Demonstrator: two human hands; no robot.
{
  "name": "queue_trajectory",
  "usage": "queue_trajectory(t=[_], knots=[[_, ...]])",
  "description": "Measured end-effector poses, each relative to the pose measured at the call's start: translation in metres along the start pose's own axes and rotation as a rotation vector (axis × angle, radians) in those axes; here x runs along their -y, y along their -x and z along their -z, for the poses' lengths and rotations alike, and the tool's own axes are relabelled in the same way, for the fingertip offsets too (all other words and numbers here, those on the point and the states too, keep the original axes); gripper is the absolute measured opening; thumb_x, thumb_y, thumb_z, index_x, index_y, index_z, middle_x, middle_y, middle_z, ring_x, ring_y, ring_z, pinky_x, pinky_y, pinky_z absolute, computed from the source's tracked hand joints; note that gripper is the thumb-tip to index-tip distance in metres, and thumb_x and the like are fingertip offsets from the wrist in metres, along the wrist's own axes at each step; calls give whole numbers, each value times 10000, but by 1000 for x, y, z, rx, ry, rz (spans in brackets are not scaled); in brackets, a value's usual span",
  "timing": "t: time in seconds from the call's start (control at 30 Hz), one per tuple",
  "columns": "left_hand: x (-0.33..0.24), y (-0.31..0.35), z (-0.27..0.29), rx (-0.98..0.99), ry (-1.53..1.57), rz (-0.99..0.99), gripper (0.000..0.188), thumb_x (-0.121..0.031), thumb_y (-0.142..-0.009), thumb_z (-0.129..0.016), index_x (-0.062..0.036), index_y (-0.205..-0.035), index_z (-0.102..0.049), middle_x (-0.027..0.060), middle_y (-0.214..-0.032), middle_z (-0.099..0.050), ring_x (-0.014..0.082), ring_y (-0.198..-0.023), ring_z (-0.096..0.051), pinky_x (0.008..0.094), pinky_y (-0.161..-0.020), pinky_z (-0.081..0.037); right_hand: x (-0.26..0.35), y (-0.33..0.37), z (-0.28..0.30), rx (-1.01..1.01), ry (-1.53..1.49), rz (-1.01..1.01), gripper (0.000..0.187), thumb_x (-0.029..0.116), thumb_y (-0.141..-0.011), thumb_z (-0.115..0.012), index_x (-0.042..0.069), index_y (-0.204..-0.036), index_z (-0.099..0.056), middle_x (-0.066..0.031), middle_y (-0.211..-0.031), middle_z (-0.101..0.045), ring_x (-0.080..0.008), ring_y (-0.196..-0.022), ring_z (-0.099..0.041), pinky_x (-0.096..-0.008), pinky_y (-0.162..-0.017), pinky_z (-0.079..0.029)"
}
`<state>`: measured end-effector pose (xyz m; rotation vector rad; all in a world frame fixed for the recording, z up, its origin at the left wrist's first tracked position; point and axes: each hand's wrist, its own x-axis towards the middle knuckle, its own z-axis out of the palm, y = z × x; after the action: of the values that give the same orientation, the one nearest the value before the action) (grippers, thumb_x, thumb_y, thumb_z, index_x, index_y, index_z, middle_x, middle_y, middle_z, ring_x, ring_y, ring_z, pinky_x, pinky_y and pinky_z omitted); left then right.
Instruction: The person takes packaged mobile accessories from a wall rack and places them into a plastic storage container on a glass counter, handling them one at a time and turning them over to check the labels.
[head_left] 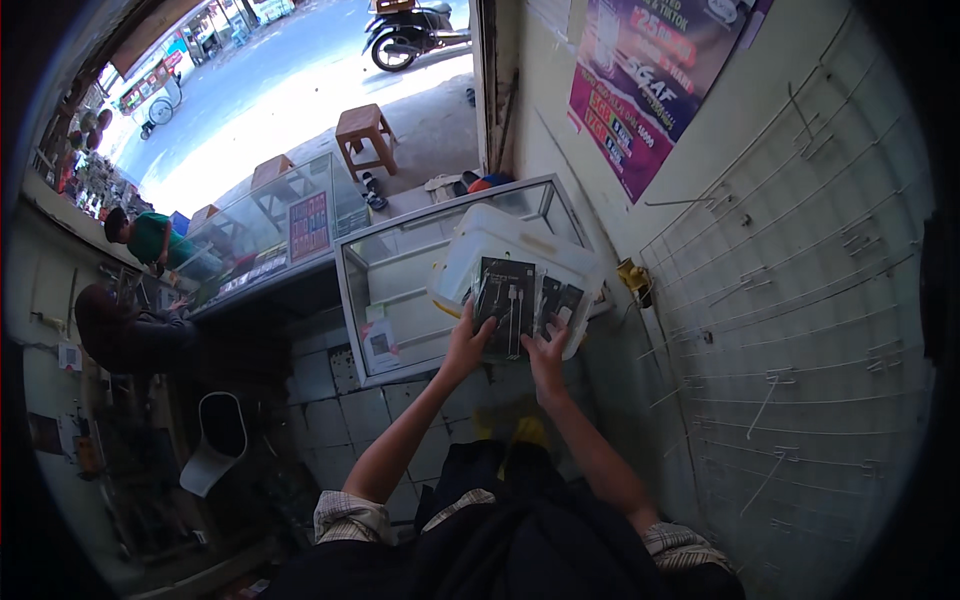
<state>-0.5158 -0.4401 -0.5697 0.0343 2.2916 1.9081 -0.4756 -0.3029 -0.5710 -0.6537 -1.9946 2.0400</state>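
My left hand grips the left edge of a flat black cable package with a white charging cable on its front. On the other side, my right hand is closed at the lower edge of a second, smaller black package in clear plastic, which stands beside the first. Both packages are tilted up at the near side of a translucent white plastic box. The box rests on a glass display case. How far the packages reach into the box is hard to tell.
A wire display grid with hooks covers the right wall, near a poster. A longer glass counter runs left, where two people are. A white chair stands lower left; a brown stool is outside.
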Motion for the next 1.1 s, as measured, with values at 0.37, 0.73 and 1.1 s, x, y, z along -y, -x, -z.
queue_trajectory(t=[0.37,0.73,1.1], knots=[[58,-66,24,30,-162,142,606,-85,-734,-554,-19,-1280,-299,230,-1178,-435,332,-1107,-420,364,-917,-340,-60,-56,-50,190,138,-227,403,-6,-784,-518,115,-1145,-386,-83,-1010,-500,-149,-882,-522,-279,-715,-425],[135,-154,32,388,-645,82,685,53,-621,-548,-160,-1251,-384,201,-1119,-505,335,-1062,-474,373,-891,-377,-104,-109,-94,402,285,-441,559,33,-682,-439,-78,-1220,-332,-305,-1136,-450,-427,-1102,-396,-393,-933,-331],[139,-146,9,353,-956,126,643,11,-665,-557,-170,-1257,-386,220,-1149,-472,344,-1105,-429,391,-906,-359,-125,-117,-88,738,766,-255,450,109,-749,-482,-162,-1103,-422,-389,-1194,-319,-488,-1122,-336,-409,-930,-348]])
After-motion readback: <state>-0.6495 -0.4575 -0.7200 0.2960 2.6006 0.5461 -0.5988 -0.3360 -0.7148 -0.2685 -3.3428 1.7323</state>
